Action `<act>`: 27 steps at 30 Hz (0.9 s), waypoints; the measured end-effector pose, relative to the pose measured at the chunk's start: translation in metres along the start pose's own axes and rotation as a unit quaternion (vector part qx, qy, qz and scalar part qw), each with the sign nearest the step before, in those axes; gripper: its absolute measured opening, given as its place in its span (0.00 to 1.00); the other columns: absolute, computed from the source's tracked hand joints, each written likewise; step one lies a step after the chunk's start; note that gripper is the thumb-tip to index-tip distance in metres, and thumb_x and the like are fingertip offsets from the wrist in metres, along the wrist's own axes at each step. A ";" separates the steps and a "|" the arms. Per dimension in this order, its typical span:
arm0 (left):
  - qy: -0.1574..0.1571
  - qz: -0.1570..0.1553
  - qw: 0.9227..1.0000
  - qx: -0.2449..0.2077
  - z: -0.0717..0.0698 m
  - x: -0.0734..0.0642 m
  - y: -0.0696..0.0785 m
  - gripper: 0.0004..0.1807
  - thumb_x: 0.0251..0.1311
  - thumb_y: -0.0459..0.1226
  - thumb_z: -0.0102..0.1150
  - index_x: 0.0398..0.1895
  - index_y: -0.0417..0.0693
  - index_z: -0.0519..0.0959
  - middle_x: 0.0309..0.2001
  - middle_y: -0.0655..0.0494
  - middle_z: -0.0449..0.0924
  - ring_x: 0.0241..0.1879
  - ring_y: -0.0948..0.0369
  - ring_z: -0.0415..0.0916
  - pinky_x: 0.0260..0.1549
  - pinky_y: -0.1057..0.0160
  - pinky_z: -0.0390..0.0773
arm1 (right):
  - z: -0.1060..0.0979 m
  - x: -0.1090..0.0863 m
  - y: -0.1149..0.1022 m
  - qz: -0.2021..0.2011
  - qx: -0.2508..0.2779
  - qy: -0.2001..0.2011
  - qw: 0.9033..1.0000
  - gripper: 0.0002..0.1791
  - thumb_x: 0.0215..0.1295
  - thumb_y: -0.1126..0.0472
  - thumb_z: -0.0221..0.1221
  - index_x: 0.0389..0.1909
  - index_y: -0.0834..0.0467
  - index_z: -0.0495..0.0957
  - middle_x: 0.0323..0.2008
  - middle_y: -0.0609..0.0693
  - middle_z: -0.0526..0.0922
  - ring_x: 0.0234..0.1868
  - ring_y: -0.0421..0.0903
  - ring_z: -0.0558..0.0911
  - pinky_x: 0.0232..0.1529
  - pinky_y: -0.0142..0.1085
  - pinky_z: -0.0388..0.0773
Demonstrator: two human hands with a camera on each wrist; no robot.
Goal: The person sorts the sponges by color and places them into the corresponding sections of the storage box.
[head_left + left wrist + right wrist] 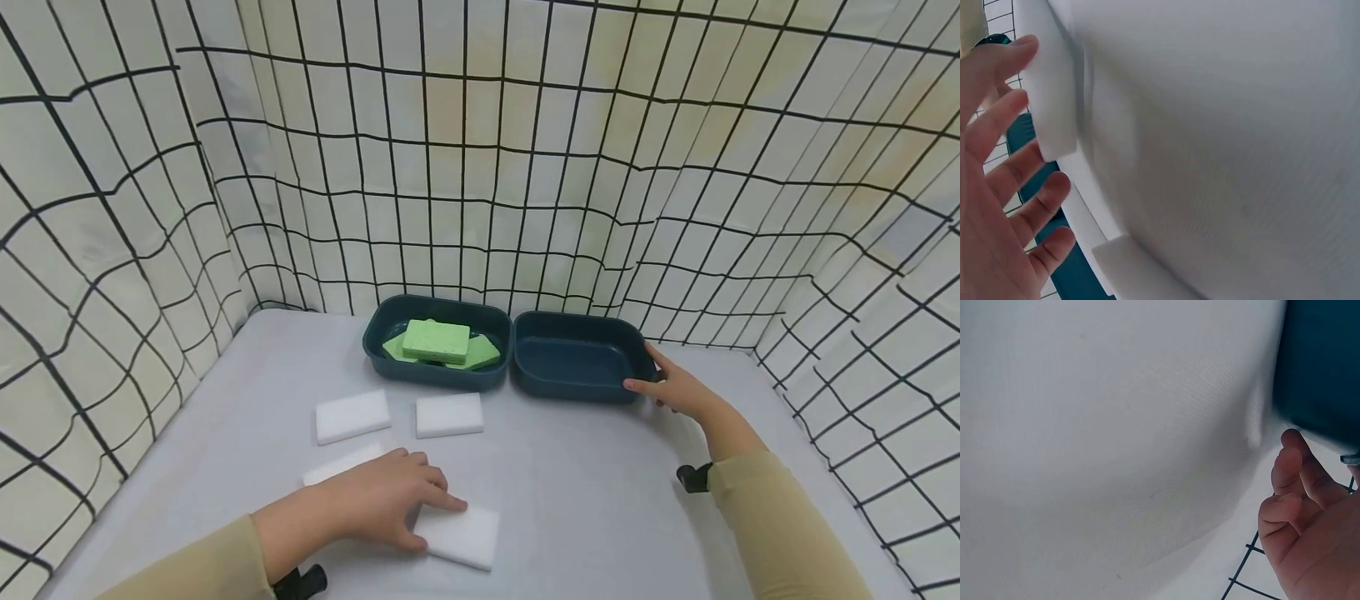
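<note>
The left hand (382,496) is loosely spread, thumb and index finger touching a white block (461,537) that lies flat on the table (592,492), well in front of the left tray (435,379); no firm grip shows. The right hand (678,392) grips the right tray (573,387) at the end farthest from the left tray, thumb on its near side, probably steadying it. The right tray sits at the left tray's right end. Three other white blocks (352,417) lie in front of the left tray, one partly hidden by the left hand; their flat spread probably leaves each separately reachable. Green blocks (437,340) are heaped inside the left tray, apparently grouped away from the white ones.
</note>
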State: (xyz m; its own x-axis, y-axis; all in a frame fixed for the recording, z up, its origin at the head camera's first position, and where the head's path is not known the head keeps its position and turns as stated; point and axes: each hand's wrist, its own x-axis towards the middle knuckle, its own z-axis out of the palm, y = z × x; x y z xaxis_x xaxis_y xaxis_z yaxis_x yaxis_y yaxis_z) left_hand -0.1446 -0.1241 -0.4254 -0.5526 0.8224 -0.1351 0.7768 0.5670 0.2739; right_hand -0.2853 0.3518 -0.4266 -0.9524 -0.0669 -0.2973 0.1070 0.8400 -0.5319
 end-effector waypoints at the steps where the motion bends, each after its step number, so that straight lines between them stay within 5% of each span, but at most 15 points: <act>1: 0.003 -0.001 1.000 -0.002 -0.001 0.000 -0.001 0.31 0.52 0.54 0.72 0.63 0.78 0.76 0.51 0.74 0.77 0.50 0.65 0.70 0.54 0.55 0.72 | 0.001 0.000 0.000 0.000 -0.001 0.001 1.000 0.64 0.56 0.27 0.61 0.80 0.47 0.33 0.43 0.58 0.75 0.36 0.50 0.77 0.30 0.38 0.71; 18: 0.074 -0.034 0.997 0.012 -0.031 0.025 -0.024 0.31 0.55 0.52 0.69 0.65 0.73 0.75 0.55 0.66 0.78 0.52 0.60 0.69 0.54 0.53 0.71 | 0.005 0.002 0.000 -0.006 0.008 -0.004 1.000 0.62 0.58 0.28 0.60 0.80 0.47 0.33 0.48 0.61 0.74 0.38 0.51 0.77 0.32 0.40 0.71; 27: 0.099 -0.049 0.994 0.022 -0.048 0.067 -0.029 0.31 0.57 0.54 0.66 0.66 0.74 0.74 0.59 0.64 0.77 0.53 0.59 0.68 0.53 0.55 0.71 | 0.001 -0.001 0.002 -0.007 0.010 0.001 1.000 0.62 0.57 0.27 0.60 0.80 0.45 0.33 0.48 0.62 0.74 0.37 0.51 0.77 0.32 0.40 0.71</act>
State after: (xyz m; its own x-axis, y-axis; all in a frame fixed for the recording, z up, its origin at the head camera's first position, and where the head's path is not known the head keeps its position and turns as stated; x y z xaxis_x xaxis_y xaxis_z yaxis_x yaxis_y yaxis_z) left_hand -0.2185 -0.0878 -0.3969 -0.6711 0.7407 0.0323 0.7269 0.6487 0.2256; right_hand -0.2833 0.3533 -0.4285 -0.9544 -0.0780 -0.2883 0.0992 0.8277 -0.5523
